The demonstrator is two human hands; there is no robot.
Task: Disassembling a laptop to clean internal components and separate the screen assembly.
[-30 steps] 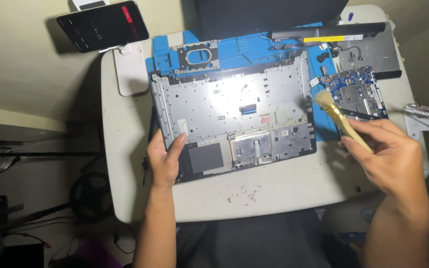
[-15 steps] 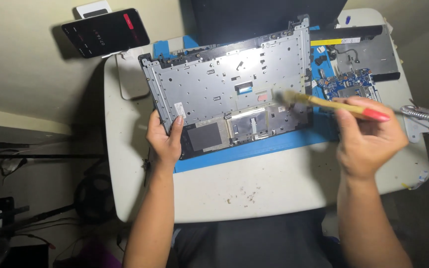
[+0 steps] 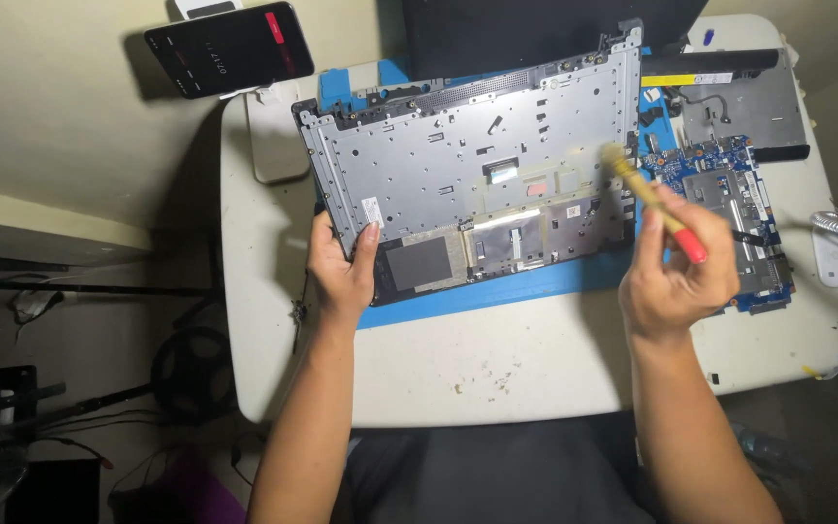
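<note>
A pale rounded surface (image 3: 555,359) is sitting in a dim room, carrying a blue work mat (image 3: 526,283) with crumbs of debris scattered in front of it. On the mat, tipped up on its near edge, the laptop palmrest shell (image 3: 477,184) is showing its grey metal underside, with the dark touchpad plate toward the person. It is looking like a broad, thin, fairly light panel, stiff enough to hold by one edge yet likely to flex, and its thin flat cables and foil patches are probably fragile, so the bare frame edges seem the safest places to grip. The left hand (image 3: 341,272) is clamping the shell's near left corner, thumb over the inside face and fingers wrapped behind. The right hand (image 3: 681,281) is closed around a small brush (image 3: 654,209) with a red-tipped wooden handle, its pale bristles hovering at or just beside the shell's right edge; contact cannot be told. A blue circuit board (image 3: 720,204) is lying to the right, and a dark phone (image 3: 230,47) is propped at the far left.
</note>
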